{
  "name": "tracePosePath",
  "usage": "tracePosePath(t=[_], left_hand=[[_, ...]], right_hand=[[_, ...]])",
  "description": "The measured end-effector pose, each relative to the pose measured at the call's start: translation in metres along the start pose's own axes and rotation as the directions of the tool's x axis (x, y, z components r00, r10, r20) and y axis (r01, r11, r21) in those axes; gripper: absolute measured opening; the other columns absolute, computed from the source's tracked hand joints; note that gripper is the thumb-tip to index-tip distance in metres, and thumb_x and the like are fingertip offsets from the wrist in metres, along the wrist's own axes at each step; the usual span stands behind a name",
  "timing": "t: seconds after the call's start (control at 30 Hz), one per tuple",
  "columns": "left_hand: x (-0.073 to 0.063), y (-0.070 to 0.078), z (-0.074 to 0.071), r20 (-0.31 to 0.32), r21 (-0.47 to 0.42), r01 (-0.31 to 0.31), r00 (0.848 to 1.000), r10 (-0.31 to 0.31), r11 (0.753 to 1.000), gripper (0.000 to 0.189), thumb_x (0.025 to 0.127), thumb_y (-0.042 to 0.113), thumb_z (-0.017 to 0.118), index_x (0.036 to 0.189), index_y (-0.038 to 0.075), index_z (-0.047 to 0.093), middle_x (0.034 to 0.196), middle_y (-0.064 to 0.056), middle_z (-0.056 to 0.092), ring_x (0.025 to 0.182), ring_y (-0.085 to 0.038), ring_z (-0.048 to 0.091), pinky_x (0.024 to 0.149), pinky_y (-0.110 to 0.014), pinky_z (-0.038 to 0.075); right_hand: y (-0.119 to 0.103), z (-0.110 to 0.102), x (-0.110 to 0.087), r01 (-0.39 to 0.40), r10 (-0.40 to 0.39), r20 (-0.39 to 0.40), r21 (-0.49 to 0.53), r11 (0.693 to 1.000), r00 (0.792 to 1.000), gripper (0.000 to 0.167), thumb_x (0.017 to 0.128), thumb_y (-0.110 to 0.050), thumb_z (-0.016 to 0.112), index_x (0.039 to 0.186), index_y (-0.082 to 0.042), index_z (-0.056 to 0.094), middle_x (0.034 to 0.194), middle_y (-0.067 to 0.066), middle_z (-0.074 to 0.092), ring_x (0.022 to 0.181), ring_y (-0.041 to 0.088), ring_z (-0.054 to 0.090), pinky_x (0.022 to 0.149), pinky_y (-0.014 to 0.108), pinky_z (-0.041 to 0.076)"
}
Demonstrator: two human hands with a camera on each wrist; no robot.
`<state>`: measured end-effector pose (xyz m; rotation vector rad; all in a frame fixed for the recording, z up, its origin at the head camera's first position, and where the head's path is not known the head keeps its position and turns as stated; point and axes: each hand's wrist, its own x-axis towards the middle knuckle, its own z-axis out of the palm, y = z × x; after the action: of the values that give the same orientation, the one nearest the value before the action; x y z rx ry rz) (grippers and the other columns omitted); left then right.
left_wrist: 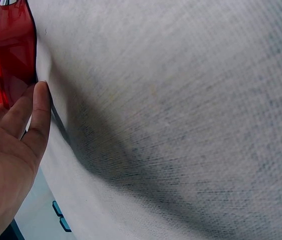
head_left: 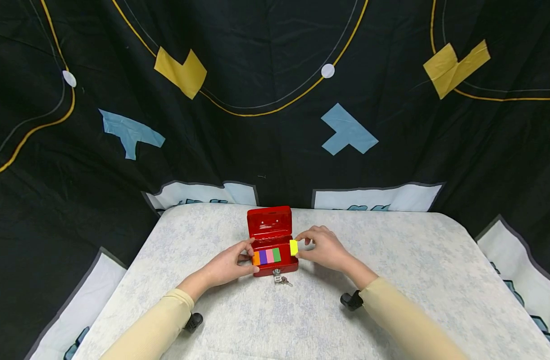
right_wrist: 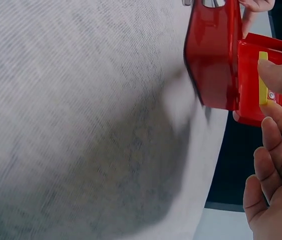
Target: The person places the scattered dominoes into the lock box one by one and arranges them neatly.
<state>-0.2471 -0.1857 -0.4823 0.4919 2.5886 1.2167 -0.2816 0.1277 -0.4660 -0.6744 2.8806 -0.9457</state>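
Note:
A small red cash box [head_left: 276,268] stands with its lid [head_left: 269,221] raised. Inside, a row of flat rectangular blocks runs orange [head_left: 256,258], purple [head_left: 263,257], pink [head_left: 269,256] and green [head_left: 277,254]. At the box's left end my left hand [head_left: 227,262] holds the side, thumb by the front corner and index finger farther back; its other fingers lie along the outer wall in the left wrist view. Between thumb and index finger, my right hand [head_left: 322,247] pinches a thin yellow block [right_wrist: 263,80] above the box's right end. Its remaining fingers are loosely bent.
A lock with keys [head_left: 284,281] hangs at the front of the box. The table [head_left: 392,260] has a pale mottled cloth. Behind it hangs a dark curtain [head_left: 275,150] with taped shapes. A black wrist device [head_left: 351,301] sits under the right sleeve, another [head_left: 193,322] under the left.

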Motion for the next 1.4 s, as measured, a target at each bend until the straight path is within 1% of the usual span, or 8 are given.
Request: tracePosePath(t=[0.13,0.4,0.63,0.77,0.9,1.13,1.4], left_hand=[[0.0,0.0,0.0,-0.002,-0.006,0.006,1.0,-0.006,1.0,0.038,0.09,0.031,0.081,0.11,0.012,0.055,0.164,-0.007,0.034,0.122,-0.027,0.063,0.105,-0.044,0.048],[0.0,0.0,0.001,-0.014,-0.002,0.015,1.0,-0.015,1.0,0.038,0.089,0.03,0.082,0.109,0.012,0.055,0.163,-0.008,0.035,0.121,-0.026,0.064,0.104,-0.043,0.049],[0.001,0.001,0.001,-0.02,0.005,0.028,0.999,-0.028,1.0,0.038,0.088,0.031,0.083,0.109,0.013,0.056,0.163,-0.007,0.036,0.121,-0.026,0.064,0.105,-0.044,0.049],[0.001,0.001,0.001,-0.018,0.004,0.03,0.999,-0.03,1.0,0.038,0.088,0.031,0.083,0.109,0.013,0.056,0.163,-0.007,0.036,0.121,-0.026,0.064,0.105,-0.044,0.049],[0.0,0.001,0.001,-0.014,0.004,0.027,1.0,-0.027,1.0,0.039,0.089,0.032,0.082,0.109,0.013,0.056,0.163,-0.007,0.035,0.122,-0.026,0.064,0.105,-0.044,0.049],[0.001,0.001,0.0,-0.013,0.005,0.031,0.999,-0.031,1.0,0.038,0.088,0.033,0.083,0.108,0.013,0.056,0.163,-0.007,0.035,0.122,-0.026,0.064,0.105,-0.045,0.048],[0.001,0.0,0.0,-0.012,0.003,0.035,0.999,-0.035,0.999,0.038,0.088,0.034,0.083,0.108,0.014,0.057,0.163,-0.006,0.035,0.122,-0.025,0.063,0.105,-0.045,0.048]], right_hand=[[-0.002,0.004,0.003,0.01,-0.01,0.005,-0.007,1.0,1.0,0.037,0.083,-0.033,0.084,0.117,-0.022,0.074,0.097,-0.002,0.063,0.098,0.023,0.053,0.08,0.038,0.043],[-0.007,0.01,0.011,0.02,-0.02,0.018,-0.036,0.999,1.0,0.038,0.083,-0.034,0.085,0.118,-0.023,0.075,0.094,-0.004,0.062,0.091,0.014,0.05,0.077,0.036,0.043],[-0.012,0.015,0.017,0.009,-0.007,0.035,-0.057,0.998,0.999,0.038,0.083,-0.035,0.085,0.118,-0.023,0.076,0.089,-0.008,0.059,0.09,0.015,0.05,0.076,0.036,0.043],[-0.013,0.018,0.02,0.027,-0.025,0.037,-0.081,0.996,0.999,0.037,0.083,-0.035,0.086,0.116,-0.023,0.077,0.086,-0.009,0.056,0.089,0.015,0.049,0.075,0.036,0.042],[-0.013,0.021,0.022,0.045,-0.041,0.042,-0.105,0.993,0.998,0.035,0.082,-0.035,0.086,0.114,-0.022,0.077,0.086,-0.007,0.057,0.088,0.015,0.048,0.075,0.036,0.042],[-0.017,0.023,0.024,0.033,-0.022,0.078,-0.132,0.991,0.997,0.036,0.081,-0.033,0.087,0.114,-0.021,0.078,0.09,-0.004,0.061,0.089,0.016,0.047,0.077,0.036,0.043],[-0.017,0.026,0.027,0.012,0.002,0.085,-0.166,0.986,0.996,0.036,0.08,-0.033,0.087,0.113,-0.021,0.078,0.086,-0.007,0.058,0.088,0.017,0.047,0.075,0.035,0.043]])
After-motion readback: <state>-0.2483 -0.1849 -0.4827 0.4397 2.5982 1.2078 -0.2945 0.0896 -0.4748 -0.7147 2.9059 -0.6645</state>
